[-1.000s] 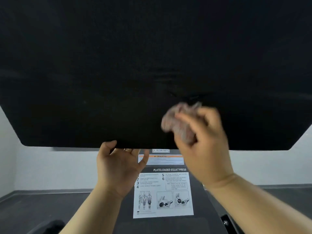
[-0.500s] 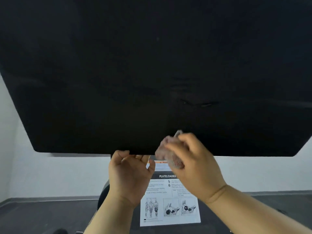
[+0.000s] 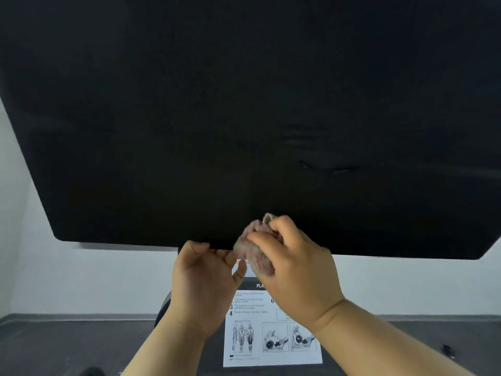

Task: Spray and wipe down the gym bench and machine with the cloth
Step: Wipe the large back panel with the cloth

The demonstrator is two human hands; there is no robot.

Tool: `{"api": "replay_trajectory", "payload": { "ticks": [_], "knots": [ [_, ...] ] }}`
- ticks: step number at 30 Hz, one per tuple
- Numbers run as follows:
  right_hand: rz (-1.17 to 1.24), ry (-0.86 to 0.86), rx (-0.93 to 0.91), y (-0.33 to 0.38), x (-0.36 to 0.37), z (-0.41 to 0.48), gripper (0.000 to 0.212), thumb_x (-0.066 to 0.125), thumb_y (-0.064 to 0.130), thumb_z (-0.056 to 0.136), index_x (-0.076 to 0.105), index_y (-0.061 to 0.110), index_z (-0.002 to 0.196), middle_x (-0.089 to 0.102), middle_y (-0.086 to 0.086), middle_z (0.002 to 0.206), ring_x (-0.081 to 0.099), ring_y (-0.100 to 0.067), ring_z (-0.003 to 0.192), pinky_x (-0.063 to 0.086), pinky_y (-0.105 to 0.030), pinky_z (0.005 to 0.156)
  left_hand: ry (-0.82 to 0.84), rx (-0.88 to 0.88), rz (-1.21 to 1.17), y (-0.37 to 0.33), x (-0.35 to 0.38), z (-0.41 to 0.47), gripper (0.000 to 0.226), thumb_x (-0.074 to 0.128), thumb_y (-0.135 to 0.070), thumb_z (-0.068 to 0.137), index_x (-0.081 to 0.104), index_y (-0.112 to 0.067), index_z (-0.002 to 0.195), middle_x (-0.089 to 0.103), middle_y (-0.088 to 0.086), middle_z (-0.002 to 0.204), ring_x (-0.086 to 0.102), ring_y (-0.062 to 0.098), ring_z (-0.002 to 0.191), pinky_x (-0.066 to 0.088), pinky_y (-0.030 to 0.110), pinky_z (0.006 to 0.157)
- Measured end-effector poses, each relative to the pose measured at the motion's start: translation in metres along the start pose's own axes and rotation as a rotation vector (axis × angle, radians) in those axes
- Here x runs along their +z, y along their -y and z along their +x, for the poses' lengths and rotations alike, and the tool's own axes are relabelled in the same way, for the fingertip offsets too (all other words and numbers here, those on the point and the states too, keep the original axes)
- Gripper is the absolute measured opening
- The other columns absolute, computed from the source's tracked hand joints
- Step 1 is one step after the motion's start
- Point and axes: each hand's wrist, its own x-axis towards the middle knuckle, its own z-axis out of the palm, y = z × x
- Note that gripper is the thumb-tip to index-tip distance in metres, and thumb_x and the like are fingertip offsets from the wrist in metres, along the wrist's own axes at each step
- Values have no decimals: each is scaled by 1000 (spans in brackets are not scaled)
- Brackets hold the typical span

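Head view: one white instruction placard (image 3: 271,335) sits on the machine frame below a big black pad (image 3: 244,118). On its dark header only "PLA" reads; the rest is hidden by a hand. Step numerals 3, 4 and 6 are legible, the small print is too blurred to read. It carries three drawings: one row of muscle figures and two exercise sketches. Above it is one orange-striped label, mostly covered.

Count: one cloth (image 3: 256,253), two bare hands, one pad, one placard.

The right hand (image 3: 301,272) has its grip closed round the bunched pinkish cloth, fingers curled over it, pressing it at the pad's lower edge near the middle. The left hand (image 3: 203,280) is just beside it, with fingers hooked on the same lower edge and thumb spread toward the cloth, not quite touching it.

Behind are a white wall (image 3: 95,280) and dark floor (image 3: 67,346).
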Motion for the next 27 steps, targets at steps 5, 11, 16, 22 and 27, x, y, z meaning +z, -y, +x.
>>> {"api": "replay_trajectory", "payload": {
  "ticks": [5, 11, 16, 22, 27],
  "knots": [
    [87, -349, 115, -4, -45, 75, 31, 61, 26, 84, 73, 18, 112, 58, -8, 113, 62, -18, 91, 55, -31, 59, 26, -25, -62, -15, -3, -9, 40, 75, -34, 50, 71, -20, 88, 69, -1, 110, 67, 17, 105, 39, 41, 96],
    [37, -119, 18, 10, 7, 21, 15, 68, 20, 84, 74, 21, 98, 58, 2, 115, 67, -18, 89, 57, -28, 57, -4, 61, -148, -33, -10, -19, 52, 78, -36, 47, 73, -21, 96, 67, -4, 124, 63, 12, 114, 37, 34, 98],
    [58, -5, 7, 22, 15, -1, 22, 69, 27, 81, 75, 22, 101, 63, 0, 106, 68, -18, 87, 58, -30, 54, -14, 46, -165, -31, -13, -18, 47, 74, -37, 53, 71, -19, 96, 67, -2, 119, 62, 13, 106, 37, 31, 93],
    [112, -333, 102, 25, -16, 85, 27, 66, 22, 82, 75, 18, 107, 63, -10, 108, 66, -22, 89, 52, -26, 61, -69, 56, -105, -37, -14, -25, 50, 71, -40, 53, 66, -22, 99, 66, -1, 127, 62, 16, 116, 38, 36, 99],
    [22, -10, -93, 23, 24, 15, 17, 70, 21, 82, 74, 20, 98, 60, 0, 114, 67, -20, 85, 56, -30, 54, -111, 126, -158, -50, -19, -31, 64, 82, -35, 39, 65, -16, 98, 70, 4, 118, 69, 20, 106, 40, 40, 94]
  ]
}}
